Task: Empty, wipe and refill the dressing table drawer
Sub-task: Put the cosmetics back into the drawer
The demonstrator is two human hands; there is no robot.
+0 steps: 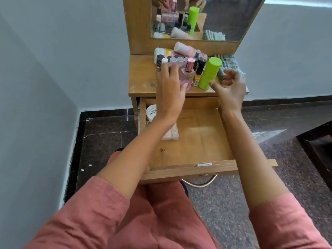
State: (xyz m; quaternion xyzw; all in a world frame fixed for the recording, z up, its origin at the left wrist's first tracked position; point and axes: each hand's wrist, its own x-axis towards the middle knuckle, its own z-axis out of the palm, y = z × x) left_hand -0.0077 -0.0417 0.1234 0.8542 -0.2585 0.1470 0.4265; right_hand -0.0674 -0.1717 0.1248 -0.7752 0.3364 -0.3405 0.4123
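The wooden drawer [197, 169] of the dressing table [142, 81] stands pulled out over my lap. A white jar [150, 112] and a flat pale packet [171, 134] lie in its left part. Many cosmetic bottles crowd the tabletop. My left hand [170, 88] reaches over the drawer and grips a pink perfume bottle [187, 76] with a rose-gold cap, thumb across its base. My right hand [230, 87] hovers beside a tall lime-green bottle [209, 72], fingers loosely curled and holding nothing, thumb tip close to the bottle's base.
A checked cloth [229, 62] lies at the tabletop's back right, behind my right hand. A mirror [233, 20] rises at the back. White tubes [183, 48] lie behind the small bottles. Grey walls stand left and behind; a dark furniture edge [316, 146] sits right.
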